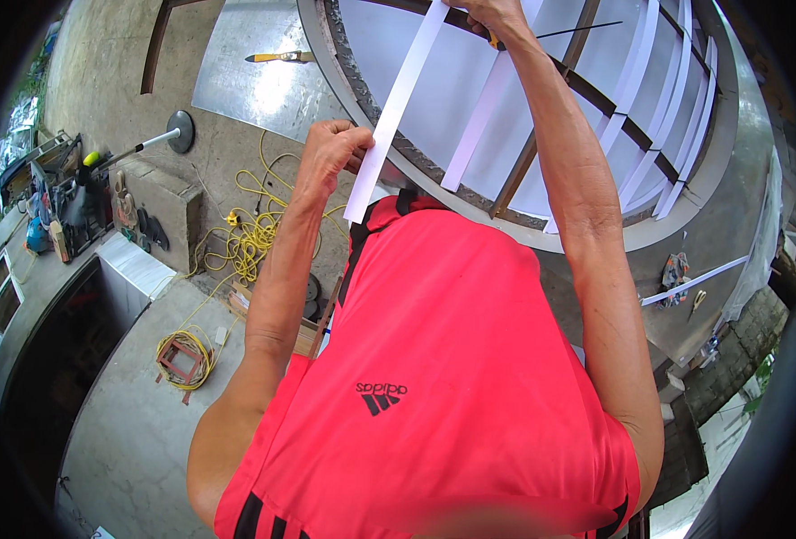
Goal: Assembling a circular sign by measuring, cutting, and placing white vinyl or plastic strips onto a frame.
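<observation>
A long flat white strip (pixel 398 108) slants across the edge of a large round frame (pixel 344 76) with a white panel inside. My left hand (pixel 335 153) is closed, thumb and fingers pinching the strip near its lower end, which hangs past the rim. At the top edge of the view, my right hand (pixel 492 13) is closed by the strip's upper end. A tool with a yellow and black handle (pixel 496 40) shows under that hand; its working end cannot be made out. Beyond the right wrist runs a thin black rod (pixel 586 29). The right fingertips are partly cut off.
Other white strips (pixel 479 126) and dark curved ribs (pixel 586 90) cross the frame. A yellow-handled tool (pixel 277 57) lies on a metal sheet (pixel 245 94). Tangled yellow cord (pixel 250 238) covers floor at left. Scissors (pixel 699 301) and a loose strip (pixel 694 280) lie at right.
</observation>
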`<state>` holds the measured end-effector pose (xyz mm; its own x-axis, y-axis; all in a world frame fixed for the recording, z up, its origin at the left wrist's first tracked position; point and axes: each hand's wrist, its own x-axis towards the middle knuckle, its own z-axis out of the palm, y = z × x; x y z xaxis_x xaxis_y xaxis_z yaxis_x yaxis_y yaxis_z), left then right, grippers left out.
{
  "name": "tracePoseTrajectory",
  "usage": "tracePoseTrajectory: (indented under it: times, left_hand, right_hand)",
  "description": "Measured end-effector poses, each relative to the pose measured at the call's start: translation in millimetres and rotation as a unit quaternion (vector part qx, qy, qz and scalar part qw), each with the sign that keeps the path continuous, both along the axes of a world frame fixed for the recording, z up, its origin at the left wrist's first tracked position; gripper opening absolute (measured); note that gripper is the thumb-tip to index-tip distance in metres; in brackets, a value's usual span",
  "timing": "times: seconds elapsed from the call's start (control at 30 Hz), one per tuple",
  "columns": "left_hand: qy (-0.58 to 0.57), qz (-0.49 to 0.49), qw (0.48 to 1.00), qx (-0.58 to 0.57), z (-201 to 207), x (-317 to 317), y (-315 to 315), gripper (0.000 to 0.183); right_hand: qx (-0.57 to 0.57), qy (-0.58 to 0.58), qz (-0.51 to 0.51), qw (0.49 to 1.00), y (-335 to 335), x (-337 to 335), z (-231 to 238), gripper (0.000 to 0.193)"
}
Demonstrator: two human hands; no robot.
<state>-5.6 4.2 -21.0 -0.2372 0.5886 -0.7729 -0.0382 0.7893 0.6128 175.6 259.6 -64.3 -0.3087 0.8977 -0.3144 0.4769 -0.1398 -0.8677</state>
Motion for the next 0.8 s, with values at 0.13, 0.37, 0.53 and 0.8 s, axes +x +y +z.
tracePoseTrajectory:
  times: [0.13,0.37,0.53,0.8]
  left_hand:
    - [0.004,0.025,0.999,0.024,0,4,-11,0.021]
    - [-0.013,0.011,0.999,0.043,10,24,-37,0.031]
    - [0.024,0.013,0.999,0.022,8,32,-34,0.032]
    - [0.038,0.001,0.998,0.047,7,24,-35,0.027]
  right_hand:
    - [0.011,0.006,0.008,1.000,0,0,-2,0.023]
    - [0.010,-0.001,0.015,1.000,2,2,-4,0.024]
    - [0.018,-0.008,0.013,1.000,1,1,-3,0.023]
    - [0.000,-0.015,0.011,1.000,2,0,-2,0.024]
